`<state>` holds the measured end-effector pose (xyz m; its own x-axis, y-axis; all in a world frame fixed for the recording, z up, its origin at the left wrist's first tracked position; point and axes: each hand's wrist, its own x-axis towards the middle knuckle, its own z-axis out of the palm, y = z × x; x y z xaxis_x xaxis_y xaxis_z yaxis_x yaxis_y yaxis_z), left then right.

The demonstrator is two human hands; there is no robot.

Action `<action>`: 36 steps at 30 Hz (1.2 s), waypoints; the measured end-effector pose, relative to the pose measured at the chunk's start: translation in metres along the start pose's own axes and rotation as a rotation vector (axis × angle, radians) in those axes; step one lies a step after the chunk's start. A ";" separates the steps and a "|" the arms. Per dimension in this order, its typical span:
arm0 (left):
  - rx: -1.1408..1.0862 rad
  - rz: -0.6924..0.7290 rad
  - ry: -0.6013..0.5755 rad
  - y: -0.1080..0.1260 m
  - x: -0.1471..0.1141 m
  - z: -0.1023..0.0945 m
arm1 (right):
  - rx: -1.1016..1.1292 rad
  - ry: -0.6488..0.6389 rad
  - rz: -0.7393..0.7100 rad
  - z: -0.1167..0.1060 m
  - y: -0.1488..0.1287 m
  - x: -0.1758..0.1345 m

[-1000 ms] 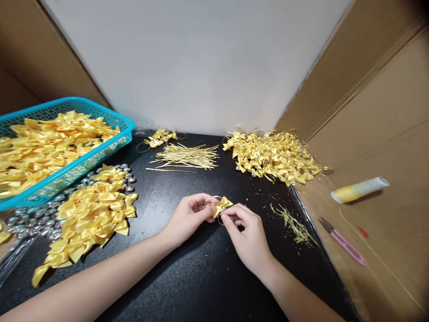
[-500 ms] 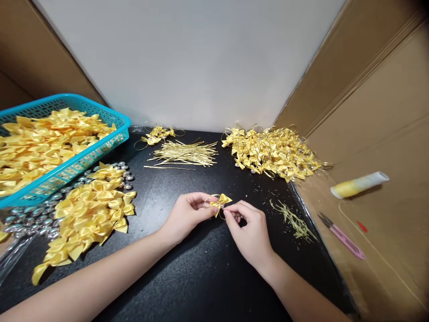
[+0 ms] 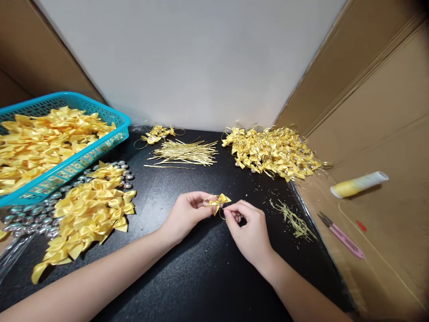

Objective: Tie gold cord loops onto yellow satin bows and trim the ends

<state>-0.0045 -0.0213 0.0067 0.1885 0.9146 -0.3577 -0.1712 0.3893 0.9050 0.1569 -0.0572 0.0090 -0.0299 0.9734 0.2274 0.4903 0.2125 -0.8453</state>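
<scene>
The left hand [image 3: 187,215] works above the middle of the black surface [image 3: 187,281], its grip clamped on a yellow bow [image 3: 219,203], thumb against fingers. The bow is held up off the surface, between the two hands, its pointed tails spread. A thin gold tie [image 3: 210,197] curves in a loop beside the left fingertips. The right hand [image 3: 252,229] comes in from the other side, thumb and forefinger together just beside the bow; its grip is closed on a fine end of the tie (the strand is very small here).

At the far left corner stands a blue basket [image 3: 126,123] full of yellow bows [image 3: 50,138]. Toward the left edge, in front of it, lies a heap of loose bows [image 3: 90,208], with silvery beads [image 3: 30,219] around its back and left side. Along the far edge come a small cluster of looped bows [image 3: 158,134], then a sheaf of gold strips [image 3: 186,153], and at the far right corner a large pile of tied bows [image 3: 273,152]. Gold clippings [image 3: 296,222] lie near the right edge. Beyond that edge, on cardboard [image 3: 385,281], rest pink-handled snips [image 3: 343,238] and a yellow-and-white tube [image 3: 360,184].
</scene>
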 end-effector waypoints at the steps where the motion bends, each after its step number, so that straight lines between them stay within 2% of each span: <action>1: -0.006 -0.005 0.004 0.000 0.000 0.000 | 0.002 0.000 -0.005 0.000 0.000 0.000; 15: 0.052 0.000 0.033 0.005 -0.003 0.003 | -0.002 0.004 -0.011 0.001 0.000 0.000; 28: -0.014 -0.019 0.022 -0.002 0.001 0.000 | -0.016 0.011 0.005 0.004 0.002 0.000; 36: 0.033 0.008 0.022 -0.002 0.000 0.001 | -0.019 0.019 0.005 0.004 0.003 0.001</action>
<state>-0.0032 -0.0220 0.0051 0.1662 0.9201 -0.3548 -0.1408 0.3783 0.9149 0.1547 -0.0557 0.0048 -0.0111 0.9726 0.2324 0.5071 0.2058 -0.8369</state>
